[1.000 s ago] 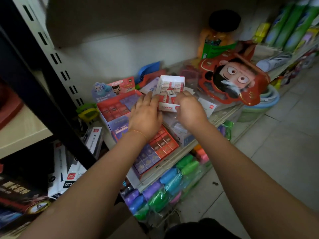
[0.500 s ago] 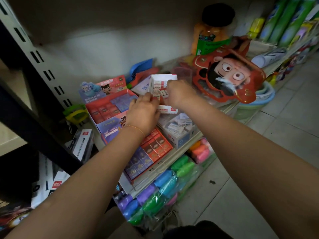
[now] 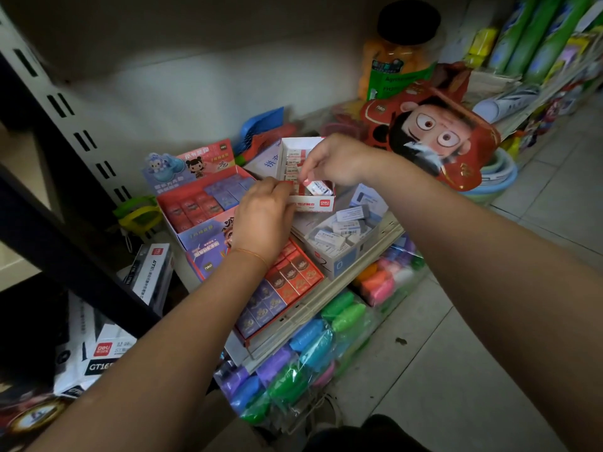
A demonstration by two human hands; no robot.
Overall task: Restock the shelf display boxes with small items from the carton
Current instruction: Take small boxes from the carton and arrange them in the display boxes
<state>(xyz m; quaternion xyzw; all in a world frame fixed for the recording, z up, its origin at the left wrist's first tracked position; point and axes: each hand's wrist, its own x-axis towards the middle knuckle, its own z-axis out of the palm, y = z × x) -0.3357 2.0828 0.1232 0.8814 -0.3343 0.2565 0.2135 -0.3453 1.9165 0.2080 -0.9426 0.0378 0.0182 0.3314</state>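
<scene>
White cardboard with a red front strip: the small display box sits on the shelf, raised on other stock, open at the top. Inside, a column of small white erasers with red ends, packed flat. Front strip carries a red square logo at its right end and a line of Chinese characters, too small to read.

Right hand reaches over the box from the right, fingertips pinching one wrapped eraser at the box's near right corner; the eraser is white with a red end and blue print. Left hand grips the box's near left corner, fingers curled over the front edge. A thin gold bracelet shows on the left wrist.

Just right of the box, a lower grey-white carton holds loose white-and-blue erasers lying at all angles. Left of it, a red and purple display tray with cartoon figures on its header card and a red brand badge. Below the left wrist, rows of red and purple small boxes. Lower left, a white pack reads "deli" and "GT16". Behind, a red cartoon-face bag.
</scene>
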